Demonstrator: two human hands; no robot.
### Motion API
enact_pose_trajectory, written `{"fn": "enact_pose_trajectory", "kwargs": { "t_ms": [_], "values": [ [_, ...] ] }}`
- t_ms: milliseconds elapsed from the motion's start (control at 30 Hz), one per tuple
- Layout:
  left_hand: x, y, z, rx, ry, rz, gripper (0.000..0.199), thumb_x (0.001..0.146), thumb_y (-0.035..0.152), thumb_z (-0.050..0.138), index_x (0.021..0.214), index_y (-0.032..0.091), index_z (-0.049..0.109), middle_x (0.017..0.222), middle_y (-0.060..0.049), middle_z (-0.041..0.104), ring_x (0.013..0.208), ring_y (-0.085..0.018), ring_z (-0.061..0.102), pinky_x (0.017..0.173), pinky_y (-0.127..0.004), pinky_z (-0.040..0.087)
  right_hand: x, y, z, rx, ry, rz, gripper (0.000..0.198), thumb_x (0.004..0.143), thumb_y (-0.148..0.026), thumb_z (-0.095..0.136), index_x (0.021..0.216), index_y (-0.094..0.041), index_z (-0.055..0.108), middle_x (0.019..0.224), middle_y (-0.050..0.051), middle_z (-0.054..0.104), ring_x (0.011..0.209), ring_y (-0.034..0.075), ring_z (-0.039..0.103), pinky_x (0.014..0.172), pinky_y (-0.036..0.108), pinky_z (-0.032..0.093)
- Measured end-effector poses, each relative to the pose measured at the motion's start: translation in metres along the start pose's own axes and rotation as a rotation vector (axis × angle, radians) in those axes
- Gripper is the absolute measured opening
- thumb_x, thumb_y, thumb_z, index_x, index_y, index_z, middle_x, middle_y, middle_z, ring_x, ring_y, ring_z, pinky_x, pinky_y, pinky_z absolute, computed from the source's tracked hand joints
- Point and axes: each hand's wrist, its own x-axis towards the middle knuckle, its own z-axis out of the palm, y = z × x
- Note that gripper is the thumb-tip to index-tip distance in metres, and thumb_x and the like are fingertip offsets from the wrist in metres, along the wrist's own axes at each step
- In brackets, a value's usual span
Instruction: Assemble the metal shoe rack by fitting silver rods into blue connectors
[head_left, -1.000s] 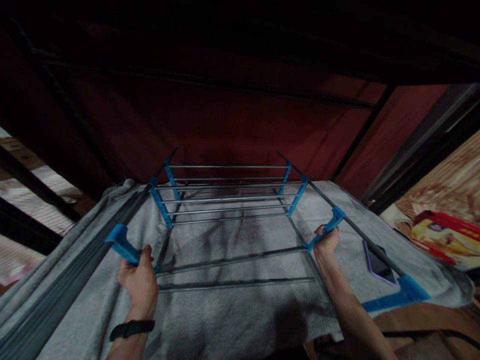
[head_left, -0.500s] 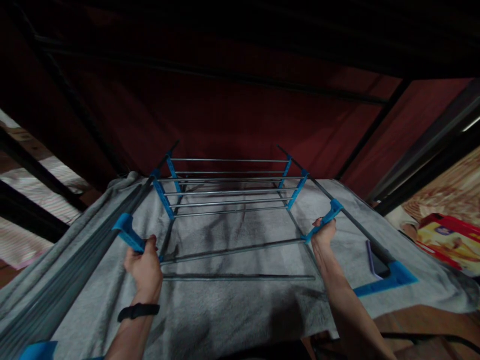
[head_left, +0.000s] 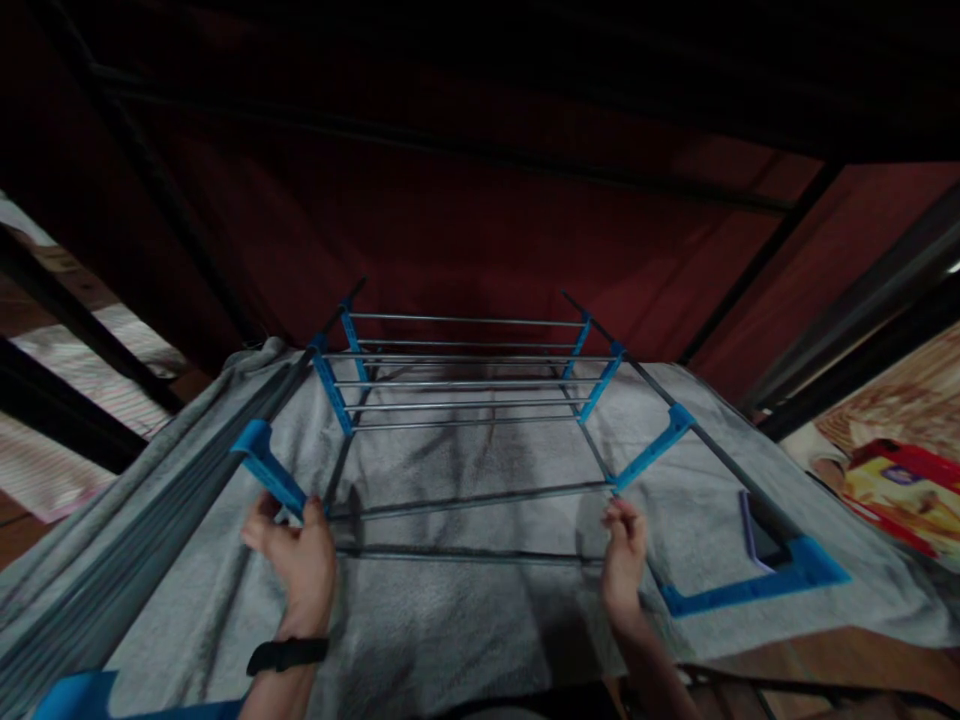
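Pinching middle left bracket point(head_left: 276, 482) in left hand point(head_left: 298, 552), presumably for steadiness, with right hand point(head_left: 624, 552) half-curled (cannot tell if gripping) beside middle right bracket point(head_left: 651, 452).

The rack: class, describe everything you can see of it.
The rack has grey, metal-looking poles along both sides, with blue, plastic-looking brackets. Thin rods span the two far bracket pairs; at the third pair, a single bar shows near the lower ends. It sits on a grey blanket, one near corner cut off by the picture's edge. The left hand holds a left bracket; the right hand is near a right one, contact unclear.
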Motion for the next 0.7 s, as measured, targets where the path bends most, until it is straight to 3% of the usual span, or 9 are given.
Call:
{"fn": "enact_pose_trajectory", "kwargs": {
  "t_ms": [100, 167, 233, 300, 433, 700],
  "values": [
    [-0.022, -0.017, -0.008, 0.064, 0.003, 0.125, 0.065, 0.075, 0.036, 0.068, 0.134, 0.017, 0.048, 0.136, -0.017, 0.046, 0.132, -0.036, 0.044, 0.115, -0.056, 0.036, -0.068, 0.003, 0.005, -0.191, -0.587, -0.202, 0.02, 0.097, -0.03, 0.052, 0.107, -0.025, 0.068, 0.106, 0.006, 0.071, 0.102, 0.023, 0.067, 0.091, 0.036, 0.055],
    [-0.039, -0.024, -0.014, 0.084, -0.048, 0.146, 0.069, 0.077, 0.037, 0.067, 0.14, 0.017, 0.046, 0.139, -0.018, 0.045, 0.133, -0.037, 0.044, 0.113, -0.058, 0.04, -0.096, 0.002, 0.01, -0.34, -0.775, -0.396, 0.029, 0.098, -0.024, 0.052, 0.12, -0.028, 0.069, 0.118, 0.007, 0.071, 0.112, 0.027, 0.066, 0.1, 0.044, 0.053],
    [-0.057, -0.027, -0.02, 0.108, -0.104, 0.168, 0.069, 0.081, 0.04, 0.065, 0.143, 0.019, 0.045, 0.141, -0.018, 0.044, 0.137, -0.037, 0.043, 0.114, -0.057, 0.042, -0.11, 0.0, 0.016, -0.454, -0.831, -0.532, 0.037, 0.097, -0.021, 0.053, 0.131, -0.03, 0.065, 0.125, 0.008, 0.07, 0.118, 0.03, 0.065, 0.104, 0.05, 0.052],
    [-0.074, -0.027, -0.027, 0.131, -0.162, 0.209, 0.062, 0.085, 0.042, 0.062, 0.142, 0.022, 0.047, 0.141, -0.016, 0.045, 0.14, -0.036, 0.043, 0.119, -0.055, 0.039, -0.111, -0.002, 0.021, -0.506, -0.847, -0.577, 0.037, 0.097, -0.018, 0.052, 0.13, -0.029, 0.065, 0.122, 0.009, 0.07, 0.114, 0.03, 0.066, 0.102, 0.05, 0.054],
    [-0.096, -0.022, -0.041, 0.14, -0.255, 0.267, 0.048, 0.092, 0.041, 0.053, 0.137, 0.025, 0.052, 0.14, -0.013, 0.048, 0.14, -0.033, 0.048, 0.123, -0.054, 0.035, -0.094, -0.01, 0.026, -0.499, -0.911, -0.567, 0.032, 0.097, -0.011, 0.048, 0.112, -0.028, 0.07, 0.109, 0.007, 0.071, 0.105, 0.026, 0.068, 0.094, 0.043, 0.058],
    [-0.107, -0.044, -0.055, 0.175, -0.336, 0.338, 0.037, 0.095, 0.038, 0.05, 0.129, 0.029, 0.061, 0.132, -0.01, 0.06, 0.131, -0.03, 0.057, 0.116, -0.052, 0.045, -0.061, -0.01, 0.013, -0.474, -0.889, -0.555, 0.026, 0.099, -0.017, 0.048, 0.109, -0.028, 0.069, 0.109, 0.005, 0.07, 0.104, 0.024, 0.069, 0.091, 0.039, 0.059]
  ]
}}
